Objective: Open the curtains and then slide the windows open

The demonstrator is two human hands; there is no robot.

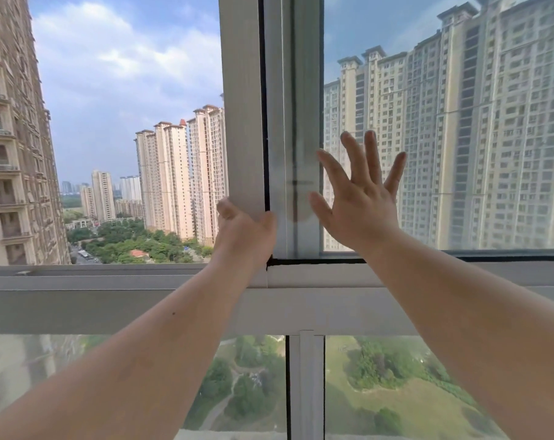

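Observation:
A grey-framed sliding window fills the view. Its left half is an open gap with no glass, giving a sharp view of towers and sky. The sliding sash's vertical edge (242,106) stands at the middle, and my left hand (244,236) is wrapped around its lower part, thumb on the left side and fingers on the right. My right hand (361,198) is spread flat, fingers apart, against the glass pane (444,122) and the neighbouring frame post (296,122). No curtain is in view.
The bottom track and sill rail (95,281) run across the view at wrist height. Below it are two fixed glass panels (380,376) split by a mullion (310,385), showing a park far below. High-rise blocks stand outside.

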